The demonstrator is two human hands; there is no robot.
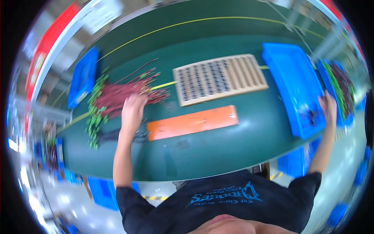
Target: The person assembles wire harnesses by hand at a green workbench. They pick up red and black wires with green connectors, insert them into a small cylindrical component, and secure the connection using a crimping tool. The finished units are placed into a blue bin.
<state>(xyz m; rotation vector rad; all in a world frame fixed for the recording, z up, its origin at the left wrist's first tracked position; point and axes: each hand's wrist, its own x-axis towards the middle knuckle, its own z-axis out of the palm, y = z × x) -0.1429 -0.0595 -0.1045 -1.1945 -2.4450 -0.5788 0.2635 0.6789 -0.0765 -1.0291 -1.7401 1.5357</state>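
1 L hand [134, 108] over red wires [113, 95] toward table's [202, 156] left edge; R hand [329, 107] by bin's [288, 80] right edge. Both half-curled, can't tell grip. I'd pinch few, gently.

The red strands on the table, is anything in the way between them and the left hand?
Nothing I can see. The left hand is right at the red strands. The dark strands lie nearer the person, not in between.
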